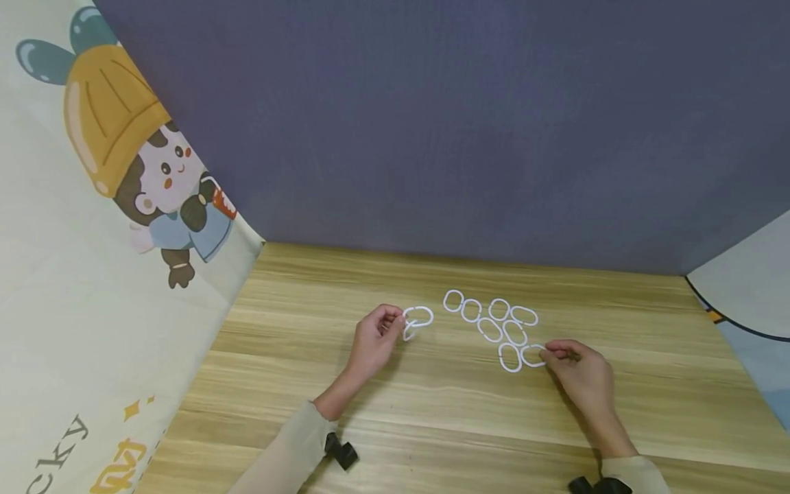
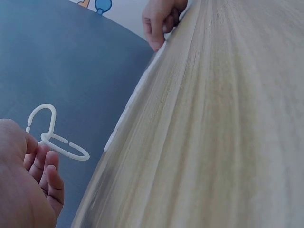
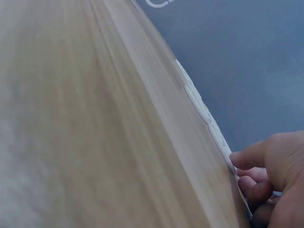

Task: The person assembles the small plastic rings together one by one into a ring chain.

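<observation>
Two white open-gapped oval links hang hooked together above the table. My left hand pinches one of them between thumb and fingers. In the left wrist view each link shows a small gap in its loop. Over on the right, my right hand has its thumb and curled fingers at the edge of a white oval link, gripping it at table level. Several more white links lie flat in a close group to the left of and behind that link. In the right wrist view they appear edge-on as a white strip.
The wood-grain table ends at a dark blue-grey upright panel behind the links. A pale printed cloth with a cartoon figure borders the left side, and another pale printed surface the right.
</observation>
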`<state>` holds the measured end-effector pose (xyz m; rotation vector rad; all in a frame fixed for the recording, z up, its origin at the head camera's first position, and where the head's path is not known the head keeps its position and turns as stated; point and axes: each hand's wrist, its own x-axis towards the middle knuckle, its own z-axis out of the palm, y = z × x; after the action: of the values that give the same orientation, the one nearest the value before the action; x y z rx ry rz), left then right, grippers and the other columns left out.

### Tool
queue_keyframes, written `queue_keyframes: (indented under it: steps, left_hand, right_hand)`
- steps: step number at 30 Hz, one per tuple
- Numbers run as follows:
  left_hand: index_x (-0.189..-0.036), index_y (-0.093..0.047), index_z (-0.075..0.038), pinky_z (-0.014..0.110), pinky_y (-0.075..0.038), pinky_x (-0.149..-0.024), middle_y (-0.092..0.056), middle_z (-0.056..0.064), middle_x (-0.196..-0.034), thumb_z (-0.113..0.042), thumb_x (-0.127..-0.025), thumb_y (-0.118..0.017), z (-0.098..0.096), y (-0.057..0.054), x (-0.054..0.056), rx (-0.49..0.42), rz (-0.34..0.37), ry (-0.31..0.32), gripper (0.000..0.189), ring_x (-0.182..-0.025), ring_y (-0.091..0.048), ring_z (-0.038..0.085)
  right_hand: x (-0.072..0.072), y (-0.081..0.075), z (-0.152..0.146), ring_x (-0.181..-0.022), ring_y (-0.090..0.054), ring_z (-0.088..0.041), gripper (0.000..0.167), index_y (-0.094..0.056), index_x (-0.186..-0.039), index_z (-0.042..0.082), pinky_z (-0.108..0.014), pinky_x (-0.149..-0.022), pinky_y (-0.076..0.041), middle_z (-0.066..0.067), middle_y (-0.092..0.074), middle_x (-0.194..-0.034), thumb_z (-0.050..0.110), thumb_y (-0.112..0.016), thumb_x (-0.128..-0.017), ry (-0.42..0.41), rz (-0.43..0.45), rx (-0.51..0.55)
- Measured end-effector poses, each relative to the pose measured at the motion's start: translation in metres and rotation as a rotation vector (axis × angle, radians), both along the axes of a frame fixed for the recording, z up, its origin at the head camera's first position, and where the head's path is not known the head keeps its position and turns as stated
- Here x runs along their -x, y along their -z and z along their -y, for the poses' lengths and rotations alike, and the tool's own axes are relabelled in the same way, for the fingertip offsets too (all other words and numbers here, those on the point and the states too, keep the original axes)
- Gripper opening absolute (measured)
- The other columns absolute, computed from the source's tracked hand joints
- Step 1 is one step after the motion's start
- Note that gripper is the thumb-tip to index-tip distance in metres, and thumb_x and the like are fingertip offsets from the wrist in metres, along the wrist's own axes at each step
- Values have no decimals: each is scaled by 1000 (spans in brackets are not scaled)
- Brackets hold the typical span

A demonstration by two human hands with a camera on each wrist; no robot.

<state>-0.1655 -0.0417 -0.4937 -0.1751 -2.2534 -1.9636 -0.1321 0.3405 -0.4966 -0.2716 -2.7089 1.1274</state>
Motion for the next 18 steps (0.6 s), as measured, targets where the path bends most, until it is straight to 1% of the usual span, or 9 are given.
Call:
queue_keyframes:
  steps: [3, 6, 13, 18]
  left_hand:
    - [-109, -73, 6, 18, -51, -67, -72, 13, -93, -1, -106, -70, 0, 2, 0, 1, 2, 2, 9, -79, -61, 9]
    - [-109, -74, 6, 18, -51, -69, -72, 13, -93, -2, -106, -70, 0, 2, 0, 1, 9, 3, 9, -80, -62, 9]
    - [-109, -74, 4, 19, -51, -70, -73, 12, -94, -5, -107, -72, 0, 0, 0, 11, -2, 7, 9, -82, -62, 11]
    - [-110, -74, 3, 19, -51, -69, -73, 11, -93, -5, -107, -72, 1, 0, 1, 16, -7, 6, 9, -81, -62, 11]
  right_hand:
    - [1, -1, -1, -70, -59, 5, 17, -83, -102, 2, -16, -63, -44, -8, -79, -89, 18, -88, -95, -15, -8, -53]
    - [1, -2, -2, -70, -59, 3, 17, -84, -100, 4, -18, -63, -43, -6, -79, -87, 19, -88, -95, -26, -5, -78]
    - [3, -3, -4, -68, -59, -3, 20, -83, -100, 3, -21, -62, -43, -4, -78, -86, 22, -87, -97, -32, 44, -74]
    - [4, -3, -4, -68, -58, -5, 17, -83, -97, 3, -23, -61, -42, -3, -76, -84, 20, -86, -97, -27, 45, -103]
